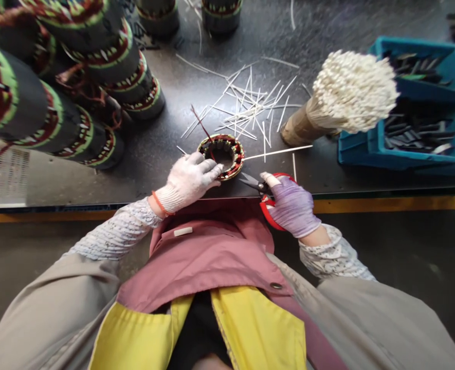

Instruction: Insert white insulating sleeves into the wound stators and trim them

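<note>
A motor stator, a ring with red windings and green slot liners, lies near the table's front edge. My left hand, in a white glove, grips its left and front side, fingers bent over the rim. Dark red lead wires rise from the ring's left back. From its right side a thin white stick points outward. My right hand, in a purple glove, holds red-handled scissors. Their blades are a little apart and point at the stator without touching it.
Loose white sticks lie scattered behind the stator. A thick bundle of white sticks stands at right, beside blue bins of dark strips. Stacked stators fill the left, with more at the back.
</note>
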Motion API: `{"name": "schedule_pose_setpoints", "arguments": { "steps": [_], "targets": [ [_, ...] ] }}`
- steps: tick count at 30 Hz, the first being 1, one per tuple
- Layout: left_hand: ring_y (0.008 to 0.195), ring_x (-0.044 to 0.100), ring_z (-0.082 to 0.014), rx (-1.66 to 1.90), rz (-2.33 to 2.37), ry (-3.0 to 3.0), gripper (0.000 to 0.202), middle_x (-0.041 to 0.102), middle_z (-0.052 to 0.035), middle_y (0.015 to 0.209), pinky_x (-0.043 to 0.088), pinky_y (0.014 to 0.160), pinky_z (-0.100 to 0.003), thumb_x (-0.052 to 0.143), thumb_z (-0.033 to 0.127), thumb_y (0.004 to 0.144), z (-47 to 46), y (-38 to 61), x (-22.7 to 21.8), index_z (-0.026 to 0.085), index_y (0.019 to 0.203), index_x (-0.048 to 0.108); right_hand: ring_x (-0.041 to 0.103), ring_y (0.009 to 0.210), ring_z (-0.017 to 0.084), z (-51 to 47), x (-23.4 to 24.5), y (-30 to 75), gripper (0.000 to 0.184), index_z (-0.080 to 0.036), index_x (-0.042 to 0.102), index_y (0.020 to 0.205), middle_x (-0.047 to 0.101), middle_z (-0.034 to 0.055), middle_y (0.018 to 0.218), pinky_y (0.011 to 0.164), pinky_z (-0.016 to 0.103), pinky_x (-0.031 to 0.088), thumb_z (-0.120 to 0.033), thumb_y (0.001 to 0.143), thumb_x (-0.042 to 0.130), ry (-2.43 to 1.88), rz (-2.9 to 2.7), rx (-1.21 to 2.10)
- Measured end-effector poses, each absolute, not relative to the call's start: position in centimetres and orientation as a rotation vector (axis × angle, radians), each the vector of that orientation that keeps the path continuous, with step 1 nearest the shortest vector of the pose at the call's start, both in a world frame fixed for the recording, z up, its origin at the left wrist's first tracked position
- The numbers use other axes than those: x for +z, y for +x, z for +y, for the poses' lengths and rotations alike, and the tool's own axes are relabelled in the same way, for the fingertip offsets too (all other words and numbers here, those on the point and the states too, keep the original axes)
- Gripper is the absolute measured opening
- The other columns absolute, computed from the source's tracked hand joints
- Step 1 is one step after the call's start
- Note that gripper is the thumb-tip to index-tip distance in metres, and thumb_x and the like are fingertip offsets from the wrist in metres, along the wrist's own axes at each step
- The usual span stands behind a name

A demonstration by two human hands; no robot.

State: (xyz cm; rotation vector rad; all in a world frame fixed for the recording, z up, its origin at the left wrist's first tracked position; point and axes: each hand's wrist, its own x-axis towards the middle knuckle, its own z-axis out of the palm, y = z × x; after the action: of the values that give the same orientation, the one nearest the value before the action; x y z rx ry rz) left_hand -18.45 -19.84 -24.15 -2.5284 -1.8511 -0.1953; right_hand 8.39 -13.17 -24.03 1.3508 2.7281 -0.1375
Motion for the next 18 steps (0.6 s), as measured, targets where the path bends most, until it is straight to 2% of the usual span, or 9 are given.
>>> {"name": "schedule_pose_setpoints", "arguments": {
  "steps": [7,10,13,16,18],
  "targets": [
    [0.102,0.064,-0.0284,-0.109,-1.817,-2.515,0.036,0.074,-0.0084,0.121,0.05,0.077,-0.041,0.055,0.04,0.099,-19.6,-18.9,-24.4,0.023,0.128,0.068,0.066,0.098,0.027,-11.4,-23.7,6.2,0.056,-0.017,0.056,0.142,0.067,0.0159,0.123,0.076,0.031,0.045,-0.035,0.088,0.052,1.447,2.649,-0.186],
    [0.104,0.066,-0.029,-0.095,-1.831,-2.545,0.035,0.074,-0.0094,0.122,0.052,0.079,-0.042,0.057,0.039,0.098,-19.8,-19.3,-23.7,0.024,0.129,0.068,0.069,0.097,0.026,-10.9,-24.1,5.8,0.052,-0.015,0.06,0.137,0.074,0.0141,0.11,0.077,0.03,0.046,-0.031,0.089,0.051,1.398,2.623,-0.296],
    [0.113,0.066,-0.0313,-0.016,-1.808,-2.511,0.034,0.07,-0.0103,0.13,0.053,0.09,-0.048,0.059,0.033,0.097,-20.7,-18.8,-21.7,0.023,0.129,0.068,0.072,0.089,0.026,-10.1,-24.0,6.1,0.048,-0.015,0.062,0.134,0.077,0.0124,0.095,0.073,0.03,0.047,-0.032,0.089,0.052,1.415,2.561,-0.303],
    [0.128,0.06,-0.0338,0.008,-1.775,-2.441,0.044,0.06,-0.0131,0.145,0.047,0.105,-0.055,0.06,0.031,0.097,-20.9,-16.9,-20.2,0.026,0.141,0.059,0.072,0.096,0.026,-8.6,-23.5,5.7,0.049,-0.017,0.06,0.136,0.076,0.0132,0.109,0.076,0.03,0.05,-0.031,0.089,0.054,1.412,2.61,-0.31],
    [0.127,0.06,-0.0349,0.049,-1.818,-2.461,0.056,0.06,-0.0165,0.144,0.046,0.107,-0.056,0.062,0.034,0.095,-20.1,-15.7,-20.1,0.025,0.149,0.05,0.071,0.106,0.026,-7.6,-23.2,4.8,0.051,-0.018,0.058,0.139,0.072,0.0138,0.123,0.084,0.031,0.052,-0.03,0.09,0.055,1.377,2.647,-0.358]
  ]
}}
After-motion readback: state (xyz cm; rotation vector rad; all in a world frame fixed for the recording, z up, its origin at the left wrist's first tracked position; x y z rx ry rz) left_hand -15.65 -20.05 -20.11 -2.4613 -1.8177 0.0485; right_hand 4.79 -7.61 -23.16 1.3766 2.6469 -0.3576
